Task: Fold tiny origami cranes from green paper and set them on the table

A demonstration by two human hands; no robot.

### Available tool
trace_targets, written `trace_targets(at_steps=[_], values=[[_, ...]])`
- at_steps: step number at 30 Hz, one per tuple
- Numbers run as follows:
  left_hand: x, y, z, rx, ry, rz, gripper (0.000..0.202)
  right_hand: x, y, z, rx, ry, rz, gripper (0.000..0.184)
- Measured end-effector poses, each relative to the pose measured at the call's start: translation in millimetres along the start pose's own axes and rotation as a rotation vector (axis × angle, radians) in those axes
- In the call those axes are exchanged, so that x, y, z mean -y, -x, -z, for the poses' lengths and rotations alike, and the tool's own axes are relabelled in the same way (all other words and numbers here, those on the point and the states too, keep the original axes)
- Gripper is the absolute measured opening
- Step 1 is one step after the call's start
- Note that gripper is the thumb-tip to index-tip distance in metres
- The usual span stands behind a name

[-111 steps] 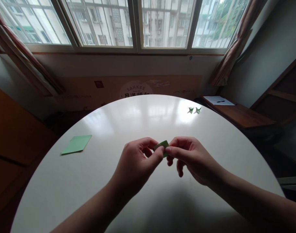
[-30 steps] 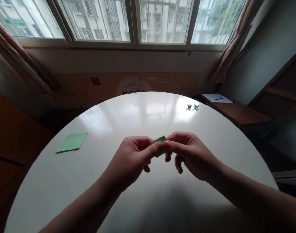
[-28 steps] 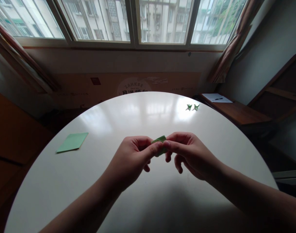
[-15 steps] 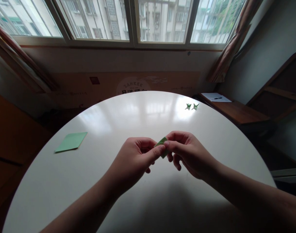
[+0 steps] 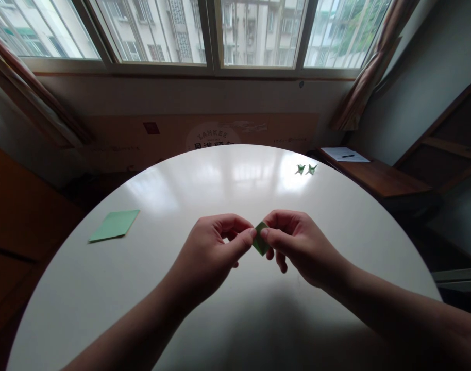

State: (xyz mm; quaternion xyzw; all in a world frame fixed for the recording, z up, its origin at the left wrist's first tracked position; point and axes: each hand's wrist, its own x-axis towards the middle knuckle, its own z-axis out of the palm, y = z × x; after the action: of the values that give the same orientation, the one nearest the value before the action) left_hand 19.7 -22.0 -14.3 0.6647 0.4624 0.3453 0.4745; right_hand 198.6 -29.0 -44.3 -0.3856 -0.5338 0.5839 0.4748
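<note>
Between my hands, above the white table [image 5: 150, 288], is a small green folded paper [image 5: 261, 246], roughly diamond-shaped. My left hand [image 5: 216, 252] pinches its left corner between thumb and forefinger. From the other side, my right hand [image 5: 297, 242] grips the paper's right part, thumb flat on its face and lower fingers curled beneath. Part of the paper is hidden behind the right thumb. A stack of light green square paper [image 5: 115, 225] lies on the table to the left. Two small green folded paper figures [image 5: 305, 169] stand near the far right edge.
Past the table's far right edge, a brown wooden surface [image 5: 390, 178] carries a white sheet [image 5: 346, 154] with a dark pen on it. Windows [image 5: 258, 36] and curtains [image 5: 359, 93] are behind the table.
My left thumb and fingers have shifted back to the paper's left corner, so more of its face shows. The right hand keeps its hold, barely moved.
</note>
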Motion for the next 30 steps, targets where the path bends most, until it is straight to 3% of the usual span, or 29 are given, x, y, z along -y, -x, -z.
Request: trace_targets(at_steps=[10,18,21,30], values=[[6.7,-2.7,-5.0,0.078,0.216,0.110,0.015,-1.5,-0.1,0.3,-0.045,-0.007,0.035,0.012],[1.1,-1.5,1.7,0.118,0.004,0.062,0.020,-1.8,-1.7,0.8,0.057,-0.022,-0.016,0.011],[0.6,-1.9,1.1,0.093,-0.019,0.062,0.021,-2.6,-2.5,0.5,0.052,-0.022,0.001,0.012],[9.1,-5.7,-6.7,-0.018,0.239,0.063,0.014,-2.6,-2.6,-0.2,0.021,0.013,0.031,0.022]])
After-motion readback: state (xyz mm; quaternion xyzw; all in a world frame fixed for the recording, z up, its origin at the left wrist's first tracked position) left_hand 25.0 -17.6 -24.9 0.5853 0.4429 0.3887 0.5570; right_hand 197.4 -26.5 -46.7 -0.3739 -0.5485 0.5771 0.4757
